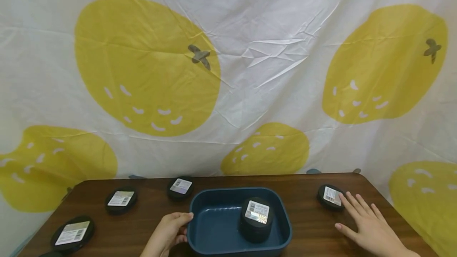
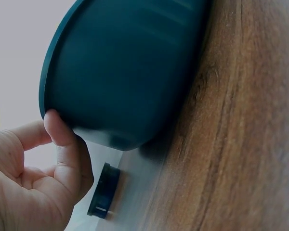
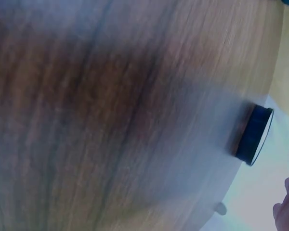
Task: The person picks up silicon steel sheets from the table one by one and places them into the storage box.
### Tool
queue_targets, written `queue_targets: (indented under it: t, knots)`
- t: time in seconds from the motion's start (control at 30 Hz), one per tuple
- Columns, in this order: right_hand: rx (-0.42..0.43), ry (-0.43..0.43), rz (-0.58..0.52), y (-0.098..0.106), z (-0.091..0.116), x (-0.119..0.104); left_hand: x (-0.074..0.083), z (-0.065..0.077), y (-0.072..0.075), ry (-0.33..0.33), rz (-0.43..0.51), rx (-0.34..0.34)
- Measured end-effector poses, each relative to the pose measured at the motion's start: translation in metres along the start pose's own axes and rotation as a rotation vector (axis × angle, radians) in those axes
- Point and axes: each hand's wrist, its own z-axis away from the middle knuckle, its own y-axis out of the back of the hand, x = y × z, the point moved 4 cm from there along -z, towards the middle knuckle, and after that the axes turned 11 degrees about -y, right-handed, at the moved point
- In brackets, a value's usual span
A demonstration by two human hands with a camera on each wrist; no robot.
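Observation:
A dark blue rectangular basin (image 1: pixel 217 225) stands on the table in front of me. My left hand (image 1: pixel 169 231) pinches its left rim between thumb and fingers, and the left wrist view shows the same grip on the rim (image 2: pixel 44 91). Inside the basin, toward the right, sits a black round container (image 1: pixel 256 220) with a white label on top. To the right, my right hand (image 1: pixel 369 225) is spread with extended fingers near another labelled black round container (image 1: pixel 331 197). In the right wrist view a gap separates the fingers from that container (image 3: pixel 255 135).
More labelled black round containers lie left of the basin: one at the back (image 1: pixel 180 188), one further left (image 1: pixel 121 200), one nearer the front (image 1: pixel 72 234). The brown wooden table (image 1: pixel 303 225) ends at a white curtain (image 1: pixel 257 90) with yellow fruit prints.

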Motion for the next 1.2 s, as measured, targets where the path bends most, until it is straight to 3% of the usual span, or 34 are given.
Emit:
queue_targets:
  t: [0.33, 0.6, 0.97, 1.2]
  knots:
    - [0.089, 0.011, -0.01, -0.005, -0.017, 0.011, 0.002, 0.001, 0.0, 0.007, -0.004, 0.012]
    - [-0.022, -0.069, -0.091, -0.009, -0.038, 0.012, 0.001, 0.0, 0.001, 0.018, -0.007, 0.011]
    - [-0.019, -0.135, -0.17, -0.013, -0.052, 0.013, 0.001, 0.002, 0.001, -0.003, 0.031, -0.016]
    - [-0.07, -0.189, -0.241, -0.016, -0.06, 0.013, -0.001, 0.0, 0.001, 0.01, 0.027, -0.01]
